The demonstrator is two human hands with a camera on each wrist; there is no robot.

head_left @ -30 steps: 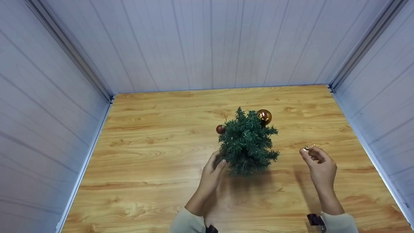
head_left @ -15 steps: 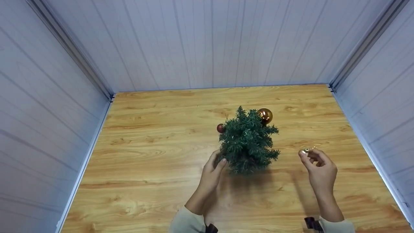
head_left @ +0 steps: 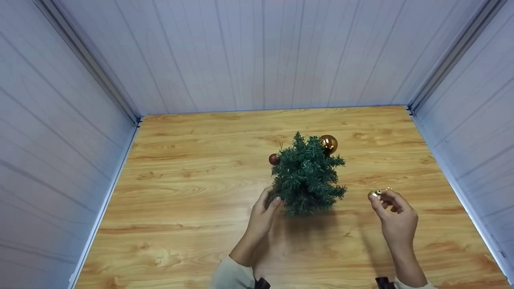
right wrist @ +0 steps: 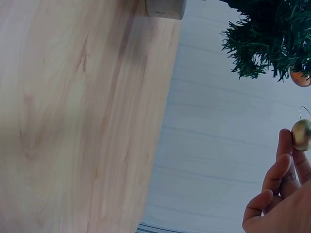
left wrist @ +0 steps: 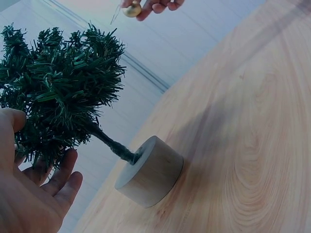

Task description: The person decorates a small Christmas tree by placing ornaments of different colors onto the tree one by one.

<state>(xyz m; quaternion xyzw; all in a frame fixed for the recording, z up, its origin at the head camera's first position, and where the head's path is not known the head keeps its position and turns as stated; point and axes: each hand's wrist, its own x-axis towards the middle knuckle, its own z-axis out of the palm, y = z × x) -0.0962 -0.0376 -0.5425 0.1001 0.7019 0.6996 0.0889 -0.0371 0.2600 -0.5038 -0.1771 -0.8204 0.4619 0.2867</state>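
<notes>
A small artificial Christmas tree (head_left: 307, 176) stands upright on a round pale base (left wrist: 150, 172), right of the table's middle. My left hand (head_left: 262, 214) holds its lower branches from the left, thumb at the front and fingers reaching in among the needles. To the right of the tree and apart from it, my right hand (head_left: 399, 224) pinches a small gold bauble (right wrist: 302, 135) between thumb and fingers. A thin hanging loop rises from that bauble. A small red bauble (head_left: 273, 159) hangs at the tree's left side, and a bigger copper-gold bauble (head_left: 329, 144) at its back right.
The wood-grain table (head_left: 180, 180) is enclosed by pale panel walls, with a back wall (head_left: 261, 56), a left wall (head_left: 48, 132) and a right wall (head_left: 478, 132). A dark wrist device (head_left: 262, 283) sits at my left sleeve.
My right hand has shifted slightly toward me and to the left with the gold bauble, which has turned a little. The left hand and tree stay put.
</notes>
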